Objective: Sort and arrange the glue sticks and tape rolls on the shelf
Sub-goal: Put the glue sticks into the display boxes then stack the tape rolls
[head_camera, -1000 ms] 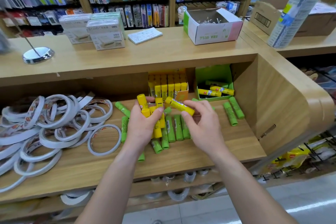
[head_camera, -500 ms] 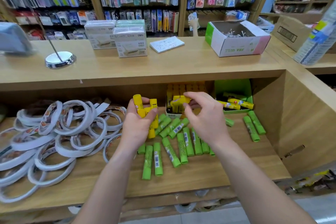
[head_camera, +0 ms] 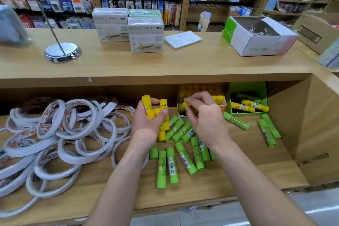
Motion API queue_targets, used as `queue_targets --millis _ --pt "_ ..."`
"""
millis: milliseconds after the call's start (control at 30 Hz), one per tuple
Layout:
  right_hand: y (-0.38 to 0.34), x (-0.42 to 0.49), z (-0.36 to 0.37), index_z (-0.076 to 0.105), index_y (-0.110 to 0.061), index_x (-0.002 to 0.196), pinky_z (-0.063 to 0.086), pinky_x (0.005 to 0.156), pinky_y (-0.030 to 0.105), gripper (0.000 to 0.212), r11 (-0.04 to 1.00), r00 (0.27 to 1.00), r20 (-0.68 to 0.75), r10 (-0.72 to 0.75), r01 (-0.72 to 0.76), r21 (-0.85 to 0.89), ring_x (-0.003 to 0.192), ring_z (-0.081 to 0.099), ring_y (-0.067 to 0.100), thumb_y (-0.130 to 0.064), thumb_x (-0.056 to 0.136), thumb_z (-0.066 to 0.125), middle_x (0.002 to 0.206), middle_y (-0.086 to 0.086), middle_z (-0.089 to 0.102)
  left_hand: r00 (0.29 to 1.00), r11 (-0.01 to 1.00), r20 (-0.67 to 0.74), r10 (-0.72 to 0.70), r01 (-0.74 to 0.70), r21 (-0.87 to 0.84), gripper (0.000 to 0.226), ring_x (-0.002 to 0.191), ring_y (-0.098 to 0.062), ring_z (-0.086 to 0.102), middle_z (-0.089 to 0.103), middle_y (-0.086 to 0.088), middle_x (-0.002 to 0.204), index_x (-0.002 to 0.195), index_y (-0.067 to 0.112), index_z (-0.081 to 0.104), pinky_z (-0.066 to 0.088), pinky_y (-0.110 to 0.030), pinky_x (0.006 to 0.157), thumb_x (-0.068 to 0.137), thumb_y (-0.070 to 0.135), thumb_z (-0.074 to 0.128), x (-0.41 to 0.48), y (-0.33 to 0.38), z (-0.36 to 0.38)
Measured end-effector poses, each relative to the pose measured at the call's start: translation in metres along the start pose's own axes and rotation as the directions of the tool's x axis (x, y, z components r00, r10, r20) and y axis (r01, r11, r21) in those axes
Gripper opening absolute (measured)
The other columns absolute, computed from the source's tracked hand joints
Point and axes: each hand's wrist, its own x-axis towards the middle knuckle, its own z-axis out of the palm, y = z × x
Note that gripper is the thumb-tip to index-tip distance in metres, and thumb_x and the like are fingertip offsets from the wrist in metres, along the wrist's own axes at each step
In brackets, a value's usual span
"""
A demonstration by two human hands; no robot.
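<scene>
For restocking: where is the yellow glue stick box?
Head view: the yellow glue stick box at the back of the lower shelf, behind the right hand, left of the green box.
</scene>
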Motion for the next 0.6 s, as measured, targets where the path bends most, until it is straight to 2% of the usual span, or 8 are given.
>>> queue_targets --millis 167,267,400,600 --pt "0.005 0.002 0.013 0.075 -0.006 0.108 0.056 0.081 0.037 0.017 0.999 0.992 -0.124 -0.026 0.021 -0.039 0.093 0.065 0.023 -0.013 0.094 0.067 0.106 0.006 0.068 1.0 0.999 0.011 -0.017 0.018 -0.038 0.023 0.09 -0.019 0.074 0.074 -0.004 0.102 0.104 0.025 0.058 0.059 -0.05 0.084 0.09 0.016 0.074 0.0 -0.003 0.001" --pt "0.008 0.003 0.019 0.076 -0.014 0.109 0.053 0.074 0.04 0.019 0.973 0.976 -0.182 -0.119 0.078 -0.217 0.092 0.06 0.026 -0.022 0.095 0.065 0.107 0.001 0.071 1.0 0.998 0.014 -0.021 0.022 -0.063 0.023 0.089 -0.021 0.074 0.074 -0.005 0.102 0.104 0.025 0.058 0.059 -0.052 0.084 0.09 0.015 0.074 0.001 -0.004 0.0" --pt "0.005 0.001 0.021 0.074 -0.018 0.113 0.047 0.075 0.039 0.027 0.938 0.979 -0.162 -0.128 0.067 -0.34 0.099 0.055 0.027 -0.027 0.089 0.064 0.112 -0.003 0.07 0.999 0.995 0.02 -0.025 0.027 -0.098 0.023 0.088 -0.024 0.074 0.074 -0.007 0.103 0.104 0.022 0.057 0.059 -0.052 0.083 0.09 0.012 0.073 0.0 -0.004 0.0" --pt "0.005 0.002 0.014 0.071 -0.019 0.118 0.044 0.078 0.04 0.034 0.943 0.993 -0.06 -0.098 0.074 -0.323 0.103 0.05 0.029 -0.029 0.088 0.059 0.114 -0.002 0.067 0.999 0.988 0.033 -0.043 0.048 -0.145 0.023 0.089 -0.027 0.074 0.074 -0.01 0.105 0.106 0.019 0.057 0.061 -0.048 0.079 0.091 0.011 0.071 -0.002 0.003 -0.001"
